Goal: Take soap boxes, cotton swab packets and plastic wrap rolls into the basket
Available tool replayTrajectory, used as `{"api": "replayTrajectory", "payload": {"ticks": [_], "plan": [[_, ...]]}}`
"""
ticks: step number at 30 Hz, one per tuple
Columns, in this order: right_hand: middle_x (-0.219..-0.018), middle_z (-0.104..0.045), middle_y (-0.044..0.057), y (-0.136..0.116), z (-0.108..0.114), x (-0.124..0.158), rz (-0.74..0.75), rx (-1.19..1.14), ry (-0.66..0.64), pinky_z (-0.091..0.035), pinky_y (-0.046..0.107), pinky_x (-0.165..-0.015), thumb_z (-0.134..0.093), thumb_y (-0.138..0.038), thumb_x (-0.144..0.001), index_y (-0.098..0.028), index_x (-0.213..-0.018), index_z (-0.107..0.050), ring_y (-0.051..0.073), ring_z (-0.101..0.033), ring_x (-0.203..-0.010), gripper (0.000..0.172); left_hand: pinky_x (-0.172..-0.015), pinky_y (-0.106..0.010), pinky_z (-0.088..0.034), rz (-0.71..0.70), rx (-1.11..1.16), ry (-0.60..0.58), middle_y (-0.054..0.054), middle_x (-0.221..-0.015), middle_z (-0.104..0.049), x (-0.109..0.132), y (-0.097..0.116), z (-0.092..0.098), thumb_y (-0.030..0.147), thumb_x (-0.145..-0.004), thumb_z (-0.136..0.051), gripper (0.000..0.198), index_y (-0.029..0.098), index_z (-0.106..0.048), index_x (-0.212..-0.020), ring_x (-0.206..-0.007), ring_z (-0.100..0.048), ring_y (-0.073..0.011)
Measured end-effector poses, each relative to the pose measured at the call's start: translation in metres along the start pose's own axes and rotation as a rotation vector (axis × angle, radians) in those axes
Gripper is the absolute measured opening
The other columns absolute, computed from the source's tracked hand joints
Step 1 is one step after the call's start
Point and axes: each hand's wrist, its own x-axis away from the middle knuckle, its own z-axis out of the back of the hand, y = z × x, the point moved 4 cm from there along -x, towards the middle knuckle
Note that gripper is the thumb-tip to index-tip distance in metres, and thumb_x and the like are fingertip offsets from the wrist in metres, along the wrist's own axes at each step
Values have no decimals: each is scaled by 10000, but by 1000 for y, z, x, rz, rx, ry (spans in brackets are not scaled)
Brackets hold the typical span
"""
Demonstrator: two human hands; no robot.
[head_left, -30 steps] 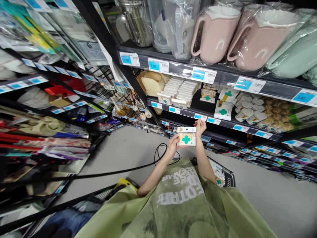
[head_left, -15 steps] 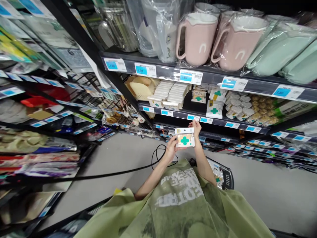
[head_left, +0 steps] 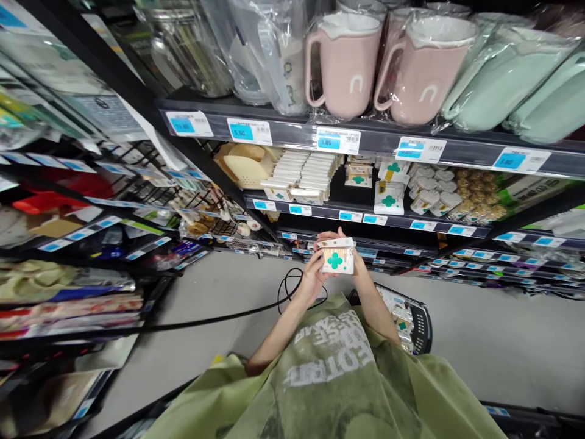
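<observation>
A small packet (head_left: 342,264) is held up in front of my shirt. It has a white top strip, a green clover print and tan contents showing through. My left hand (head_left: 312,278) grips its left edge, thumb in front. My right hand (head_left: 359,264) is behind and around its right side, with fingertips showing above the white strip. Much of the right hand is hidden by the packet. Past the hands, similar clover-printed packets (head_left: 389,198) sit on the middle shelf, beside stacks of white packs (head_left: 296,171).
Pink pitchers (head_left: 350,67) in plastic wrap stand on the upper shelf with pale green ones. A dark basket (head_left: 421,323) holding clover-printed packs is on the floor at my right. A black cable (head_left: 219,318) crosses the floor at left. Shelving (head_left: 68,299) lines the left side.
My right hand has moved from the packet's top right corner to behind it, fingers now over the top. The white strip has tilted. The view has shifted slightly.
</observation>
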Motion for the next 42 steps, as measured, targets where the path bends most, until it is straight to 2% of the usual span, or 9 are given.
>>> {"api": "replayTrajectory", "payload": {"ticks": [3, 8, 13, 17, 24, 30, 35, 39, 42], "plan": [[-976, -739, 103, -2, -9, -3, -29, -216, -221, -578, 379, -790, -649, -856, -782, -194, -1084, -726, 271, -694, -924, 731, -627, -263, -575, 41, 83, 14, -80, -1124, -776, -2, -4, 5, 221, -836, -802, 355, 167, -752, -1183, -786, -707, -169], [-843, -679, 19, 6, -4, -4, -5, -134, -249, -488, 248, -582, -938, -641, -547, -208, -932, -709, 156, -590, -688, 623, -664, -231, -561, 112, 189, 20, -83, -1128, -791, -1, -5, 7, 145, -869, -746, 292, 157, -763, -1160, -749, -691, -132], [-685, -543, -40, 9, 11, -3, -20, -94, -41, -347, 203, -430, -969, -589, -551, -218, -761, -622, 103, -448, -553, 550, -715, -348, -590, 153, 201, -202, -153, -1278, -757, 7, -8, -4, 343, -915, -692, 395, 179, -737, -1271, -925, -730, -262], [-696, -511, -41, -13, 18, 2, 89, -83, 74, -362, 213, -510, -964, -474, -631, -211, -649, -531, 99, -433, -599, 507, -1018, -535, -540, 110, 246, -148, -138, -1364, -726, 8, -5, -6, 475, -978, -611, 481, 218, -689, -1377, -1230, -665, -350], [-671, -455, -54, -29, 32, 9, 152, -37, 191, -341, 237, -586, -947, -448, -638, -220, -615, -408, 107, -377, -626, 586, -1148, -484, -467, 24, 194, -109, -111, -1389, -716, 8, 8, -13, 473, -942, -740, 452, 221, -710, -1315, -1339, -613, -307], [-735, -552, -8, -23, 34, 10, 160, -134, 177, -451, 279, -637, -869, -697, -664, -234, -667, -534, 154, -493, -659, 571, -1049, -386, -533, -32, 61, -53, -59, -1246, -766, 6, -3, -7, 299, -821, -891, 371, 243, -746, -1157, -1188, -688, -237], [-1221, -721, 119, -35, 20, 12, 191, -162, -28, -552, 395, -940, -750, -858, -694, -251, -1162, -714, 290, -674, -1112, 767, -871, -289, -569, 33, 147, -7, -56, -1196, -767, 1, -10, 1, 293, -796, -915, 439, 238, -739, -1194, -1014, -714, -189], [-915, -765, 93, -30, 8, 12, 83, 63, -158, -555, 340, -750, -927, -605, -663, -184, -937, -759, 237, -699, -821, 529, -654, -232, -522, 159, 191, -111, -71, -1101, -767, 1, -12, -1, 301, -873, -834, 376, 233, -737, -1230, -746, -652, -126], [-687, -676, 11, -25, 10, 6, 80, 132, -1, -476, 260, -595, -930, -533, -685, -176, -715, -682, 150, -598, -615, 434, -751, -312, -568, 287, 198, -212, -160, -1231, -739, 7, -12, -5, 410, -894, -776, 369, 178, -760, -1181, -918, -704, -221]]}}
